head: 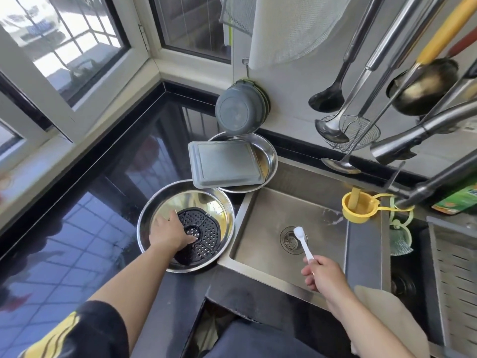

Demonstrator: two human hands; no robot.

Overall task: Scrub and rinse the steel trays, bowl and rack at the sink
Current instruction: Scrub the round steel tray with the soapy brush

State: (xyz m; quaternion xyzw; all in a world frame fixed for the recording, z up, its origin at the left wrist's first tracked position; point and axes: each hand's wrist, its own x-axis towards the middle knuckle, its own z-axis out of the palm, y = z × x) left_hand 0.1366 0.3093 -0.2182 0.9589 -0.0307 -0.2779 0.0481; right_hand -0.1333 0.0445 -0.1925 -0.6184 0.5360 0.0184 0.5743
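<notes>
A large steel bowl point(165, 202) stands on the black counter left of the sink point(317, 202). Inside it lies a black perforated rack point(206, 236). My left hand point(169, 232) reaches into the bowl and rests on the rack's left part, fingers on its surface. Behind the bowl, a grey square tray point(223, 164) lies upside down on a round steel tray point(268, 156). Over the sink basin, my right hand point(324, 273) grips the handle of a white brush point(303, 241), its head pointing toward the drain point(291, 240).
A grey pot lid point(238, 109) leans on the back wall. Ladles and a wire skimmer point(358, 131) hang at upper right above the faucet point(418, 136). A yellow funnel point(357, 206) and a green scrubber point(400, 241) hang at the sink's right rim. A drain rack point(454, 267) sits far right.
</notes>
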